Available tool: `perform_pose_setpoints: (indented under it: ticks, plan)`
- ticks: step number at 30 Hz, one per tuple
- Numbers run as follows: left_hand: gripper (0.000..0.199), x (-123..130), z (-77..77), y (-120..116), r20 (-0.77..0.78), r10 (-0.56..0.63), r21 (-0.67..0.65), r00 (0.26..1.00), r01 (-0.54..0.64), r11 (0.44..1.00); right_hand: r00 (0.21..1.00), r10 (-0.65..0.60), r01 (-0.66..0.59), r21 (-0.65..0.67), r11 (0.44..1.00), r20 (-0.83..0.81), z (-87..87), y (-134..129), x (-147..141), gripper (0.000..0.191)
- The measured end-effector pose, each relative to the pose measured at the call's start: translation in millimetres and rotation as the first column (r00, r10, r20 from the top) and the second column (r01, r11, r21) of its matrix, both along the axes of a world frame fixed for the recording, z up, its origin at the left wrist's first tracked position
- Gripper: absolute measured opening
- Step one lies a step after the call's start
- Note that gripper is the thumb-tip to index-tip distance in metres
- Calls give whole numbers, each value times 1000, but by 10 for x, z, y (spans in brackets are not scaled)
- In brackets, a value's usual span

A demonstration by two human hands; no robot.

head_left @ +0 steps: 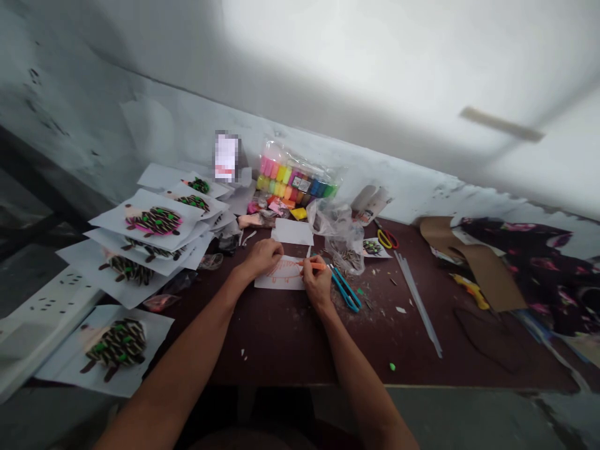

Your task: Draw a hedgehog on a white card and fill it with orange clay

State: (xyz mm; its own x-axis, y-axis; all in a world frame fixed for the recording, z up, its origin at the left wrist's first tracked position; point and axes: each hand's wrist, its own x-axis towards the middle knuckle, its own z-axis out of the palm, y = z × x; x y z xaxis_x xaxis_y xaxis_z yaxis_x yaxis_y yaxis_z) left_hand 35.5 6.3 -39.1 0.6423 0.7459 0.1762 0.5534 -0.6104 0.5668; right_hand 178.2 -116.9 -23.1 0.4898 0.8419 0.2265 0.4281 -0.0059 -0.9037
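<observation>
Right hand point(316, 284) fingers pinched narrow around slim orange plastic marker point(317, 266), tip on white rectangular paper sheet point(276, 281); left hand point(262, 257) fingers pressing sheet's upper edge, not gripping.

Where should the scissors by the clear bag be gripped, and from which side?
Probably by the red and yellow finger loops, coming from above on the near side. They lie flat on the table facing the person, with the blades pointing toward the wall. The clear bag sits to their left, so the right hand looks better placed.
</observation>
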Motion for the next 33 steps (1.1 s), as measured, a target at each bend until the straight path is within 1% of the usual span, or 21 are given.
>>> perform_pose_setpoints:
  ticks: [5, 11, 17, 25, 33]
  plan:
    - [19, 3, -34, 11, 17, 10, 16, 1000, -11, 1000, 1000, 4, -4, 0, 1000, 24, -28, 6, 9, 22]
    - [17, 5, -56, 20, 18, 5, 25, 1000, -6, 1000, 999, 11, -11, -6, 1000, 38, -38, 11, 15, 21]
    - [17, 8, -34, 19, -7, 1, 6, 1000, -1, 1000, 1000, 19, -18, -10, 1000, 22, -44, 12, 4, 22]
    - [19, 12, -36, 4, 6, 17, 25, 1000, -17, 1000, 998, 54, -54, -3, 999, 19, -74, 13, -1, 24]
    - [19, 10, -24, 4, 8, 8, 14, 1000, -8, 1000, 999, 29, -29, 11, 1000, 21, -50, 12, -2, 27]
